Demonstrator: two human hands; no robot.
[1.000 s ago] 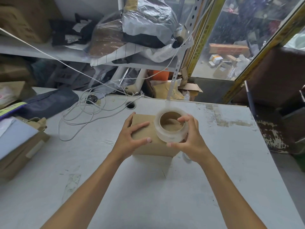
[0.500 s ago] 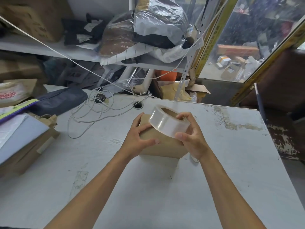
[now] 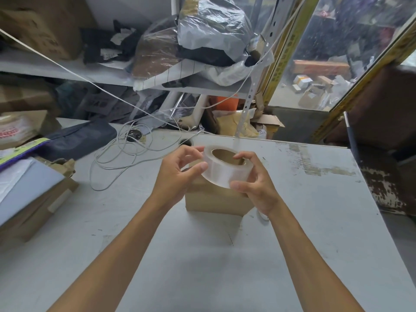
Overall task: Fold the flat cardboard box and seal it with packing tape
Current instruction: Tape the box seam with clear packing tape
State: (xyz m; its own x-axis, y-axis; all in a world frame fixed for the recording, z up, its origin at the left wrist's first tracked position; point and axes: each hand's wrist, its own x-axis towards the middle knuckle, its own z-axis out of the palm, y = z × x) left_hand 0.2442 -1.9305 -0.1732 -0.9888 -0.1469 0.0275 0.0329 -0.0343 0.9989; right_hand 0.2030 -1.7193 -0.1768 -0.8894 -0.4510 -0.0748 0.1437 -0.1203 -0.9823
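Observation:
A small folded brown cardboard box stands on the white table, mid-frame. Just above it is a roll of clear packing tape with a brown core, tilted. My right hand grips the roll, with fingers in the core and the thumb under the roll. My left hand touches the roll's left side, thumb and fingertips on the tape surface, lifted off the box. The box top is mostly hidden behind the hands and roll.
A tangle of white cable lies at the back left of the table. Stacked cardboard and papers sit at the left edge. A dark bag lies behind them. Cluttered shelves rise behind the table.
My left hand has left the box and come up to the tape roll. The right hand has tilted and lifted the roll slightly.

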